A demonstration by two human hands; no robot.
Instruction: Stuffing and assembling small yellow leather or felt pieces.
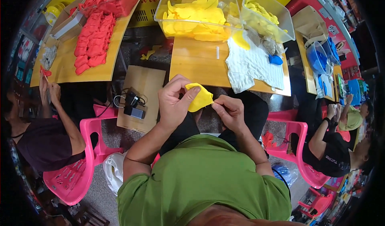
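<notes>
Above my lap, my left hand (175, 99) is closed on a small yellow fabric piece (202, 97), its thumb lying across the upper left part. The piece looks soft, with a rounded outline. My right hand (229, 110) pinches at the narrow right tip of this piece; whether something thin is also between those fingers is too small to tell. Both hands are just in front of the table's near edge. On the wooden table (192, 67) beyond them, a clear bin (159, 15) holds a heap of similar yellow pieces (196, 17).
A second clear bin (286, 35) of yellow pieces stands right, by a white striped cloth (250, 63). At left, a co-worker handles a red piece (46, 71) near red stacks (94, 41). More co-workers sit right. Pink chairs (86, 161) flank me; cardboard with a black adapter (134, 105) lies below.
</notes>
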